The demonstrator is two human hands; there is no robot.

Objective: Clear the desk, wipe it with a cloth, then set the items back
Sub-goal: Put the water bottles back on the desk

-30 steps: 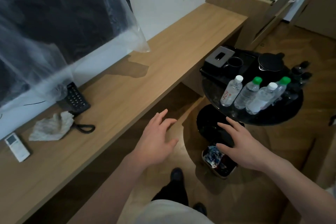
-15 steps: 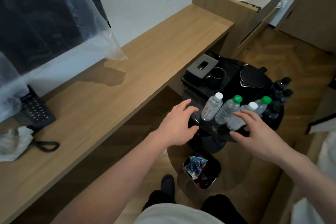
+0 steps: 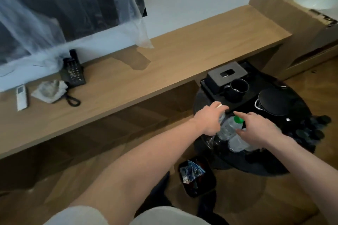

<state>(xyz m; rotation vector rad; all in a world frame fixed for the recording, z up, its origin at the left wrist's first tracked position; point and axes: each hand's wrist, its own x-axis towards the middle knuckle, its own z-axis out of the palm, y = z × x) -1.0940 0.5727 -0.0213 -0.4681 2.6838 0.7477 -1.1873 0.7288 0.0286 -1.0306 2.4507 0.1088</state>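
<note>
Bottles (image 3: 229,129) between, under both hands.

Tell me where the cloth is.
In the head view, the crumpled cloth lies at the desk's left end, between the white remote and the black phone.

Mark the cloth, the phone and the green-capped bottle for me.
cloth (image 3: 49,91), head view, middle of the crumpled wad.
phone (image 3: 73,75), head view, on its keypad.
green-capped bottle (image 3: 238,119), head view, on its green cap.
</note>
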